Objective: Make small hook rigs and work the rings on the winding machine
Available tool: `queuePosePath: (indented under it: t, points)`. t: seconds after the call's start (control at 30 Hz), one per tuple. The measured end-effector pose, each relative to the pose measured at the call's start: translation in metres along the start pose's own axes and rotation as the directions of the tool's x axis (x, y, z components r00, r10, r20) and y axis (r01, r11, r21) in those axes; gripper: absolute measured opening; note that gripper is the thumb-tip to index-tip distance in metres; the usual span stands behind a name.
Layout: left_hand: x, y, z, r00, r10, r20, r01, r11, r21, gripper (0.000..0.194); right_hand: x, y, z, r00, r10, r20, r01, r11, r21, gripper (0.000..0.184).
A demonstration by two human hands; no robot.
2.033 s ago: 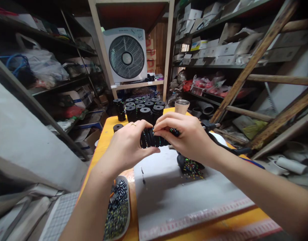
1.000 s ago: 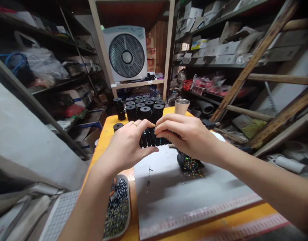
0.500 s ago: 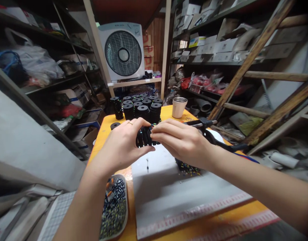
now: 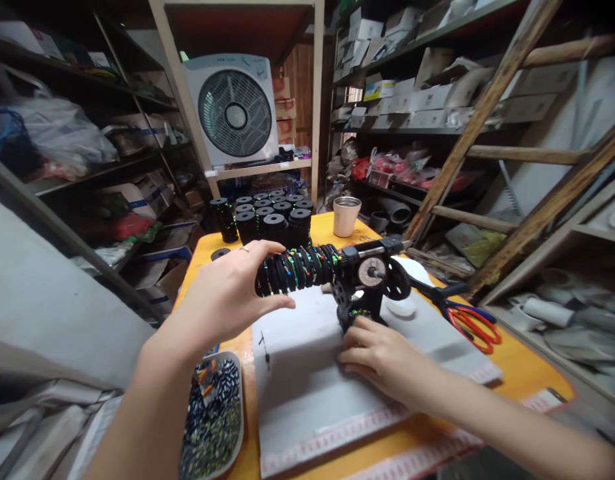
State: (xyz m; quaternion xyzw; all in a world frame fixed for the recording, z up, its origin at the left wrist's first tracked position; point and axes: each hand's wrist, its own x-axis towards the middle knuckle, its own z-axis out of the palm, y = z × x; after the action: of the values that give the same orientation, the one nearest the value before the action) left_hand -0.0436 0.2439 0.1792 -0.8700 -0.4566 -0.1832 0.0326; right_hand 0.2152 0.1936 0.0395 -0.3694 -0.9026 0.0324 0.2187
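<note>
My left hand [image 4: 232,287] curls around the left end of a horizontal row of black ribbed spools [image 4: 305,267], fingers over the top and thumb below. Thin lines with small green, red and blue bits circle the row. Its right end joins a black geared hand-crank device [image 4: 370,273] standing on a white board [image 4: 307,393]. Below the device, my right hand [image 4: 382,357] reaches to a small black holder of coloured beads [image 4: 358,313], fingertips bunched together at its edge. What those fingertips hold, if anything, is hidden. A small dark piece with a thin line [image 4: 266,353] lies on the board.
At left stands a tray [image 4: 241,413] of dark and yellowish small beads. Orange-handled scissors [image 4: 472,327] lie right of the device. Upright black spools [image 4: 275,223], a cup [image 4: 346,217] and a box fan [image 4: 232,107] are behind. A wooden ladder [image 4: 480,117] leans at right.
My right hand has left the spool row and moved down to the bead holder. My left hand stays on the row's end. The view has shifted slightly, exposing the device and scissors.
</note>
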Motion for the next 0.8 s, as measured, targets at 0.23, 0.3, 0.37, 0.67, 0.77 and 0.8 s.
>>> queuePosePath:
  t: [0.23, 0.3, 0.37, 0.67, 0.77, 0.8]
  points:
    - [0.007, 0.016, -0.001, 0.987, 0.134, -0.093, -0.106, 0.959, 0.264, 0.065, -0.015, 0.003, 0.015, 0.99, 0.131, -0.051, -0.122, 0.98, 0.154, 0.024]
    - [0.012, 0.023, 0.003, 0.98, 0.182, -0.081, -0.155, 0.953, 0.262, 0.066, -0.017, 0.003, 0.017, 0.989, 0.143, -0.037, -0.136, 0.979, 0.152, 0.023]
    - [0.017, 0.03, 0.008, 0.973, 0.221, -0.062, -0.199, 0.947, 0.253, 0.069, -0.018, 0.002, 0.02, 0.988, 0.155, -0.013, -0.152, 0.98, 0.127, 0.021]
    - [0.033, 0.033, 0.019, 0.979, 0.205, 0.007, -0.202, 0.955, 0.216, 0.064, 0.009, -0.009, -0.037, 0.935, 0.021, -0.354, 0.064, 0.972, 0.225, 0.011]
    - [0.04, 0.028, 0.013, 0.985, 0.154, 0.08, -0.16, 0.983, 0.088, 0.064, 0.033, -0.01, -0.072, 0.852, -0.007, -0.524, 0.117, 0.977, 0.177, 0.018]
    - [0.043, 0.026, 0.011, 0.985, 0.136, 0.105, -0.142, 0.989, 0.047, 0.065, 0.042, -0.009, -0.079, 0.828, 0.003, -0.561, 0.117, 0.977, 0.178, 0.017]
